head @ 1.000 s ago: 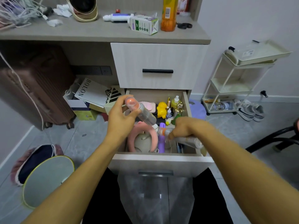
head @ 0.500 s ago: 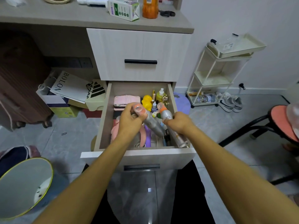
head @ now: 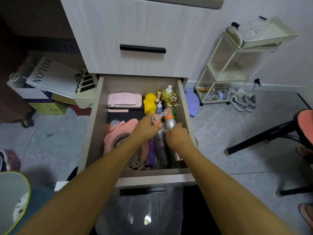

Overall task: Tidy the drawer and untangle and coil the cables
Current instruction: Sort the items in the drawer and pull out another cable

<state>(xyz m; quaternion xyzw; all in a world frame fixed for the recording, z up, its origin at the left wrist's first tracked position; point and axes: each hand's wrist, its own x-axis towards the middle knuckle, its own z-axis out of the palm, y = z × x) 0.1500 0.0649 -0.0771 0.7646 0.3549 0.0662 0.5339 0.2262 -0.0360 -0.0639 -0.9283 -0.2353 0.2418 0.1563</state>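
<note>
Both my bare forearms reach forward and down, converging as they go. My left hand [head: 146,127] has its fingers curled round the top of a silver spray can [head: 160,143]. My right hand [head: 177,135], just beside it, grips a second silver spray can [head: 169,123], knuckles up, thumb tucked inward.

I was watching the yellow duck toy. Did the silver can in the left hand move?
Yes. The silver can in the left hand went down into the drawer, ending lower and nearer the yellow duck, beside the other can.
</note>
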